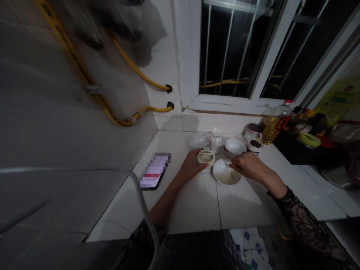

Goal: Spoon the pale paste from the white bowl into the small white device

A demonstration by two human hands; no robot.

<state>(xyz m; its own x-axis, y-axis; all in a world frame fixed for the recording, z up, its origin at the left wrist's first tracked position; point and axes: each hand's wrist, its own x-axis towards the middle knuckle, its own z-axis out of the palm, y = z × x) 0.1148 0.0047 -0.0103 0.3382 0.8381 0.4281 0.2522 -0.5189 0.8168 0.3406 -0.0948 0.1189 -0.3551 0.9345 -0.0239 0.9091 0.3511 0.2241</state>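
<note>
My left hand (194, 165) is wrapped round a small pale seasoning jar (206, 167), its lid flipped up and light-coloured contents showing inside. Just to the right, a white bowl (216, 178) stands on the counter with a pale substance in its bottom. Over the bowl's far right rim, my right hand (244, 164) has its fingers pinched together. A thin pale thing seems to reach from them into the bowl, but too little of it shows to name it. The jar is close beside the bowl's left rim.
Behind stand another white bowl (235, 146), clear containers (216, 143), a lidded jar (253, 132) and a cup of dark bits (255, 144). An oil bottle (272, 125) is at the back right. A phone (154, 172) lies left; a grey cable (144, 210) crosses the lower left.
</note>
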